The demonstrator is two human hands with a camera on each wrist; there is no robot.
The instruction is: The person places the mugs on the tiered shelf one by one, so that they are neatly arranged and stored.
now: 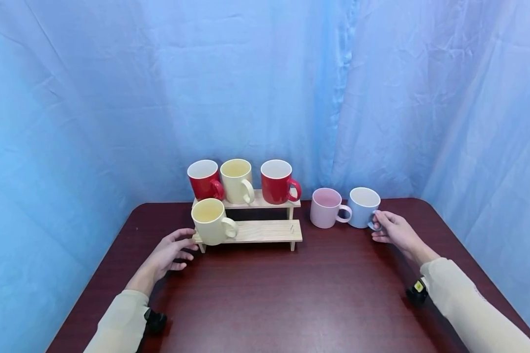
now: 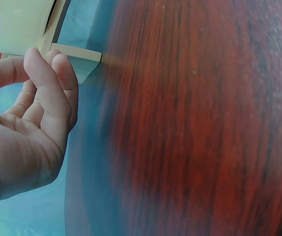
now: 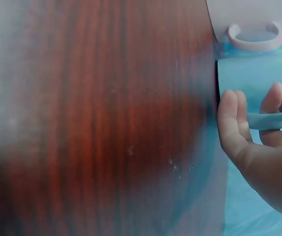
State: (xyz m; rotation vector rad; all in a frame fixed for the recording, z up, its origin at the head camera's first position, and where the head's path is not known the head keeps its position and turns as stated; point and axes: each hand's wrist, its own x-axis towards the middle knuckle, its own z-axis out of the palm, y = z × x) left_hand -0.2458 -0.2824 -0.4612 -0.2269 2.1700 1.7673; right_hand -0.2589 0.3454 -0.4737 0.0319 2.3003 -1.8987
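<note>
At the right, my right hand (image 1: 394, 230) pinches the handle of a light blue mug (image 1: 359, 210), which stands upright on the table. The right wrist view shows fingers around that handle (image 3: 271, 119). Just left of it stands a pink mug (image 1: 324, 211), its handle pointing toward the blue one. My left hand (image 1: 170, 252) is at the left end of a two-tier wooden rack (image 1: 265, 231), fingers relaxed and loosely bent. Whether its fingertips touch the rack is hard to tell. A pale yellow mug (image 1: 211, 228) sits on the lower tier, beside those fingertips.
On the upper tier stand a red mug (image 1: 203, 186) at the left, a second yellow mug (image 1: 236, 186) and another red mug (image 1: 276, 189) at the right. The dark wooden table (image 1: 291, 294) extends in front. Blue curtains (image 1: 256, 88) surround its back and sides.
</note>
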